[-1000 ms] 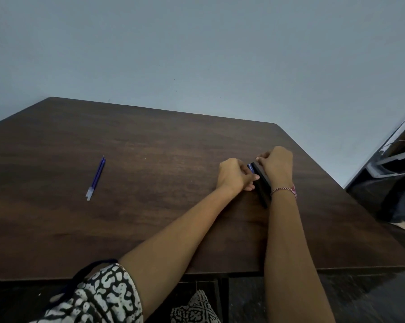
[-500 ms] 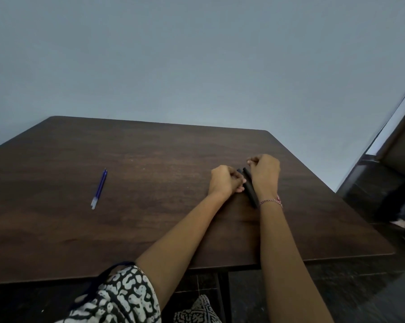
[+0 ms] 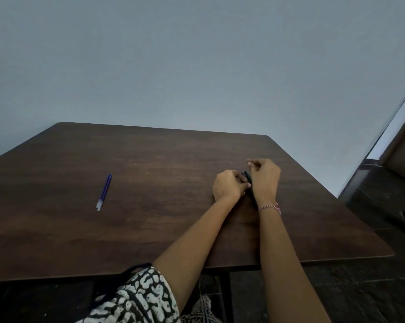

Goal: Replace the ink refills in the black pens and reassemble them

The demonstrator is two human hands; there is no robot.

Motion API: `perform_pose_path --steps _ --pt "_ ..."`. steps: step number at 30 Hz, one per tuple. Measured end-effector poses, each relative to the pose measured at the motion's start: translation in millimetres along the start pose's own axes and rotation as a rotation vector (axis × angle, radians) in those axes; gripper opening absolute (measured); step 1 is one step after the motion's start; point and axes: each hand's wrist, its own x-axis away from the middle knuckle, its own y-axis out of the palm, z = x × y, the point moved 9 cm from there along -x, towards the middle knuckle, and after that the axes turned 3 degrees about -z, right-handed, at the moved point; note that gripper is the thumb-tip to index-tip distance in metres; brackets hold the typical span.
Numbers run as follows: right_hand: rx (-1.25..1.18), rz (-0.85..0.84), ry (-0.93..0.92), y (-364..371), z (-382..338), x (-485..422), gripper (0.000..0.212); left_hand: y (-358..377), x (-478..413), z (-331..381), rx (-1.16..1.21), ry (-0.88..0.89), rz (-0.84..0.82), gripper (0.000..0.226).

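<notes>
Black pens [image 3: 248,180] lie in a bunch on the right part of the dark wooden table [image 3: 150,164], mostly hidden between my hands. My left hand [image 3: 228,186] is curled, its fingers pressing against the pens from the left. My right hand [image 3: 264,177] is closed over them from the right, thumb and forefinger pinched at the far end. Two blue ink refills [image 3: 104,191] with clear ends lie side by side on the left part of the table, far from both hands.
A plain grey wall stands behind the table. The table's right edge [image 3: 332,197] borders a dark floor and a doorway [image 3: 392,136]. My patterned sleeve [image 3: 136,299] is at the near edge.
The view has tilted and shifted, so the table sits lower in frame. My hands stay together on the black pens; my right hand's fingers have lifted slightly at the far end.
</notes>
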Motion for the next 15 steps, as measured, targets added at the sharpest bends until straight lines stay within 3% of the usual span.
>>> perform_pose_path --steps 7,15 --pt "-0.073 0.056 0.013 -7 5 -3 0.017 -1 4 4 -0.033 0.017 0.056 0.014" --pt "-0.08 0.013 -0.009 1 2 -1 0.016 -9 4 0 0.116 0.019 0.038 0.025"
